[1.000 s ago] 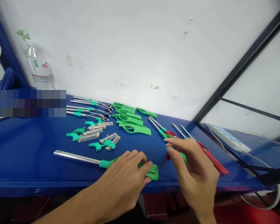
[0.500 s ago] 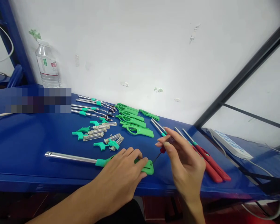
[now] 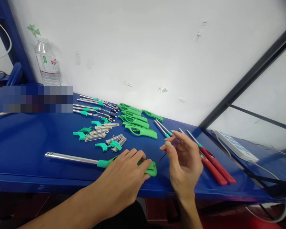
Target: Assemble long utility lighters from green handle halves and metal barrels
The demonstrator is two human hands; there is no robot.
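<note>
A green lighter (image 3: 151,169) with a long metal tube lies near the front edge of the blue table, its tube pointing left. My left hand (image 3: 126,173) is wrapped over its handle and covers the middle of it. My right hand (image 3: 184,162) pinches a screwdriver (image 3: 161,157), whose thin shaft slants down to a hole at the handle's right end. Fingers hide most of the screwdriver's grip. Green handle shells (image 3: 143,132) are stacked behind. Clear fuel tanks (image 3: 95,137) and teal triggers (image 3: 79,135) lie to the left of them.
Several metal tubes with wires (image 3: 90,108) lie at the back left, near a water bottle (image 3: 47,65). Red lighters (image 3: 216,167) rest right of my right hand. A white power strip (image 3: 235,147) is farther right, beyond a dark frame bar.
The fingers of my right hand have shifted round the screwdriver, and that hand sits slightly further left. My left hand keeps its hold on the green lighter. The view has shifted slightly.
</note>
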